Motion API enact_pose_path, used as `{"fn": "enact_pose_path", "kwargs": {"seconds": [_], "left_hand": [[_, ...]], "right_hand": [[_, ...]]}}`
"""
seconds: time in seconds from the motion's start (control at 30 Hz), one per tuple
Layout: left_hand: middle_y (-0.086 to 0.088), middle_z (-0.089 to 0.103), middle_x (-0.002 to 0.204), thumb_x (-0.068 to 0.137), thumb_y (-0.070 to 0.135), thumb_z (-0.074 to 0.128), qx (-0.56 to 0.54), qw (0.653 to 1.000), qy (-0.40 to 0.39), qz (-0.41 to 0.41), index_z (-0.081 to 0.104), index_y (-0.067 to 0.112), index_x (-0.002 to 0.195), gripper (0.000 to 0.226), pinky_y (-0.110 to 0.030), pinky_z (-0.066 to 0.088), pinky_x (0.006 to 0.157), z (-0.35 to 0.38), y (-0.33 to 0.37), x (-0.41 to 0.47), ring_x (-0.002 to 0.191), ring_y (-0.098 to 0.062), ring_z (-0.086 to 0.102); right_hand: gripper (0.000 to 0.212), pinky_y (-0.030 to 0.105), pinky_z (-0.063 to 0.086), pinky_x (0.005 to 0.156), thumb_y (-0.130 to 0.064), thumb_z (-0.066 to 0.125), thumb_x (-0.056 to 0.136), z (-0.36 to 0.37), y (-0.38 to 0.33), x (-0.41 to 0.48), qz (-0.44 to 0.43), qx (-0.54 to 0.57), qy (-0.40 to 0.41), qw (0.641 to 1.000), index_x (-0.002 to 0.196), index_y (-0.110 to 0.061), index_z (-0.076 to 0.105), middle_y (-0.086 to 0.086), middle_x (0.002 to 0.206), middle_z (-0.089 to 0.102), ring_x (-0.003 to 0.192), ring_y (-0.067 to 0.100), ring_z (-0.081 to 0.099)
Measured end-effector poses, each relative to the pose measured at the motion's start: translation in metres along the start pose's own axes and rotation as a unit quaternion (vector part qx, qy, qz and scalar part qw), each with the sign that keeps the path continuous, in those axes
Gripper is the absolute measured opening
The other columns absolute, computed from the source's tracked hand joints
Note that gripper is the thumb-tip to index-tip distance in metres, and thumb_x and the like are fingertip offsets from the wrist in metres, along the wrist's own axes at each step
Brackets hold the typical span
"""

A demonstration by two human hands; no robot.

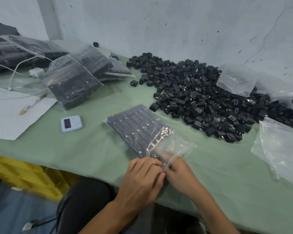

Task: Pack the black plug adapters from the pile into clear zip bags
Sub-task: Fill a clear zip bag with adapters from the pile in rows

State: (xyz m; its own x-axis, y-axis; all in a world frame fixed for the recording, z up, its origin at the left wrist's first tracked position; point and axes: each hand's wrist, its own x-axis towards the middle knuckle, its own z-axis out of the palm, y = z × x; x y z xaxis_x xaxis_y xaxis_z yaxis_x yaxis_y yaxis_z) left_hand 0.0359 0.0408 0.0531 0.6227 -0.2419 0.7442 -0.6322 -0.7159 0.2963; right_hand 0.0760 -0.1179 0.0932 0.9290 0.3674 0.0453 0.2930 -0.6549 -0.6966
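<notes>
A clear zip bag (139,129) lies on the green table in front of me, filled with neat rows of black plug adapters. Its open mouth points towards me. My left hand (143,178) and my right hand (180,173) meet at that mouth, and both pinch the zip edge of the bag near the table's front edge. A large loose pile of black plug adapters (201,98) spreads over the right half of the table up to the wall.
Several filled bags (73,81) are stacked at the back left. Empty clear bags (281,149) lie at the right edge, another (235,80) on the pile. A small white timer (71,123), a paper sheet (10,114) with a pen, and a white charger cable lie left.
</notes>
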Motion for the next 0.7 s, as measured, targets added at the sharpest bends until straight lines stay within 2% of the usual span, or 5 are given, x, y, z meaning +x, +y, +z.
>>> {"fn": "enact_pose_path", "kwargs": {"seconds": [0.2,0.3,0.4,0.6,0.7], "left_hand": [[0.0,0.066,0.109,0.099,0.023,0.057,-0.002,0.999,-0.021,0.036,0.064,0.014,0.093,0.013,-0.036,0.046,0.089,-0.004,0.002,0.002,0.104,-0.022,0.062],[-0.002,0.066,0.11,0.099,0.021,0.057,-0.003,0.999,-0.021,0.035,0.065,0.012,0.094,0.012,-0.035,0.046,0.094,-0.005,0.003,0.003,0.111,-0.022,0.061],[-0.004,0.066,0.111,0.098,0.019,0.058,-0.02,0.999,-0.033,0.038,0.066,0.01,0.093,0.013,-0.033,0.045,0.097,-0.005,0.003,0.003,0.11,-0.023,0.062],[-0.005,0.065,0.115,0.098,0.018,0.062,-0.062,0.996,-0.047,0.037,0.065,0.008,0.095,0.011,-0.033,0.046,0.1,-0.005,0.0,0.0,0.115,-0.022,0.061],[-0.004,0.064,0.124,0.096,0.028,0.065,-0.05,0.998,-0.014,-0.019,0.068,0.01,0.104,0.02,-0.036,0.042,0.108,-0.005,-0.002,0.001,0.126,-0.02,0.056]], "right_hand": [[0.037,0.043,0.052,0.091,-0.038,0.05,0.08,0.003,0.0,0.002,0.063,0.022,0.012,0.998,0.114,-0.049,0.058,-0.013,0.104,0.07,0.099,0.011,0.066],[0.039,0.035,0.052,0.091,-0.018,0.057,0.089,0.002,0.002,0.004,0.081,0.03,0.027,0.996,0.11,-0.05,0.061,-0.016,0.098,0.07,0.098,0.011,0.066],[0.054,0.034,0.049,0.097,0.0,0.054,0.093,0.005,0.005,0.005,0.09,-0.048,0.004,0.995,0.136,-0.032,0.056,-0.013,0.118,0.058,0.112,0.016,0.057],[0.057,0.033,0.048,0.091,-0.004,0.06,0.089,0.009,0.006,0.007,0.089,-0.139,0.0,0.986,0.14,-0.03,0.054,0.001,0.13,0.056,0.112,0.022,0.057],[0.049,0.035,0.05,0.091,-0.022,0.067,0.087,0.011,0.006,0.008,0.102,-0.105,0.007,0.989,0.128,-0.047,0.056,-0.01,0.116,0.055,0.104,0.016,0.06]]}}
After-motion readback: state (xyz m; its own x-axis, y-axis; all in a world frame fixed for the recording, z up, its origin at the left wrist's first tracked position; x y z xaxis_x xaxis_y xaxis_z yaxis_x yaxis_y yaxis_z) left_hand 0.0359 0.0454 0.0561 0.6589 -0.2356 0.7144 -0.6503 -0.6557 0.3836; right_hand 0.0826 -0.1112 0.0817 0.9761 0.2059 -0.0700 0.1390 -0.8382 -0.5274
